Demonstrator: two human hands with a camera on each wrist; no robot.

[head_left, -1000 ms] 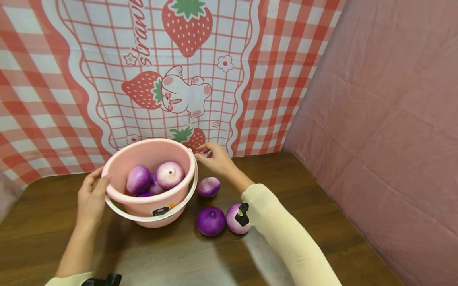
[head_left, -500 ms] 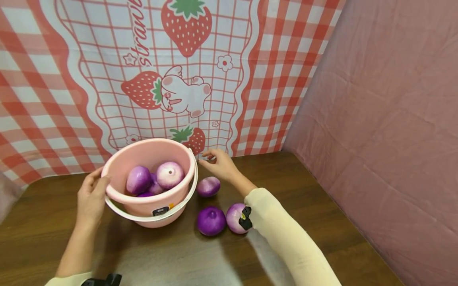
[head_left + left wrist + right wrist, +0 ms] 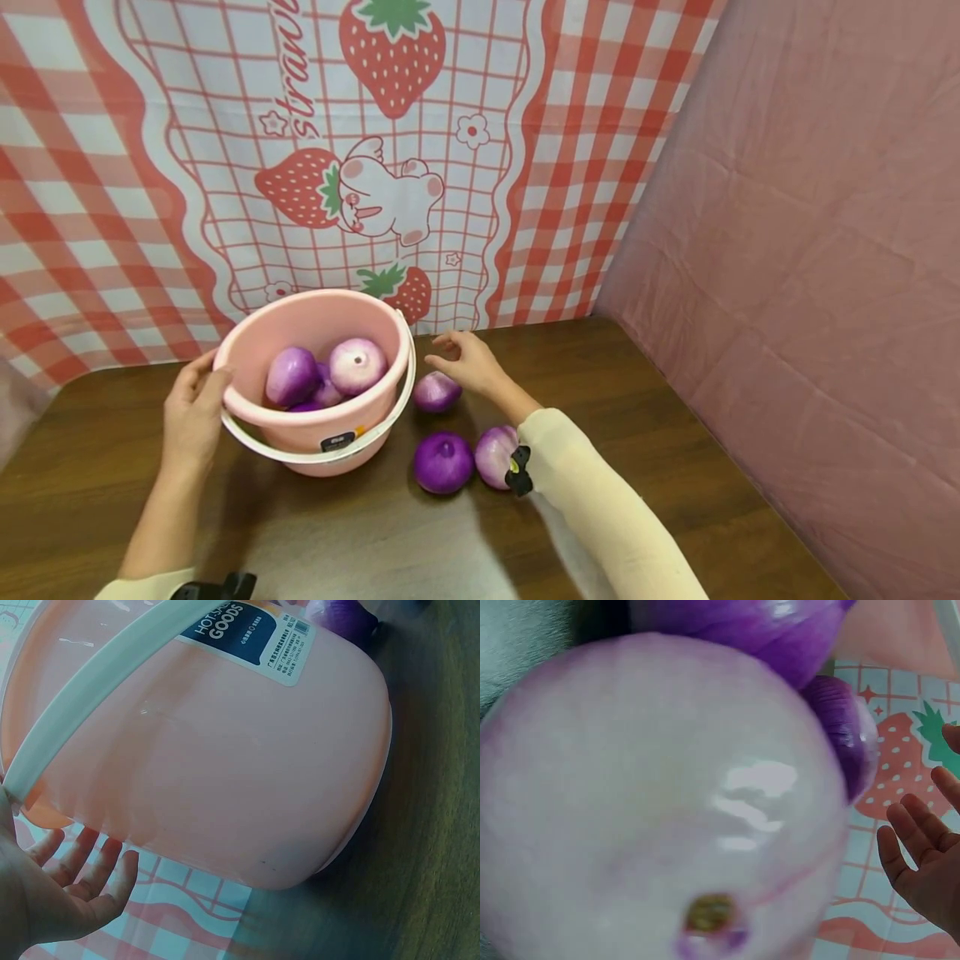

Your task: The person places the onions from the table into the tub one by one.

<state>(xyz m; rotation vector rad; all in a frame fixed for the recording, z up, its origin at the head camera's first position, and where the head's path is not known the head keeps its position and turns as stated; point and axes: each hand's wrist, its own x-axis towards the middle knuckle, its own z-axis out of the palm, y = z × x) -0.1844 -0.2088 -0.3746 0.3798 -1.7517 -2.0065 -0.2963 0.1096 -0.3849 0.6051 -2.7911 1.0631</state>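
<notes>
A pink bucket point(image 3: 315, 425) with a white handle holds several purple onions point(image 3: 292, 377). My left hand point(image 3: 191, 417) grips its left rim, thumb over the edge; in the left wrist view the fingers point(image 3: 90, 874) lie along the bucket's side point(image 3: 225, 750). My right hand point(image 3: 468, 365), fingers loosely bent and holding nothing, hovers just above and right of a small onion point(image 3: 437, 392) by the bucket. Nearer the front are a dark purple onion point(image 3: 443, 463) and a paler onion point(image 3: 497, 457), partly hidden by the wrist device. That pale onion point(image 3: 652, 787) fills much of the right wrist view.
The brown wooden table point(image 3: 637, 433) runs up to a red-and-white checked cloth point(image 3: 585, 167) with strawberries, hanging behind. A plain pink cloth point(image 3: 810, 208) hangs along the right side.
My right hand has moved from beside the bucket's right rim down and slightly right, over the small onion. The left hand and bucket have stayed almost still.
</notes>
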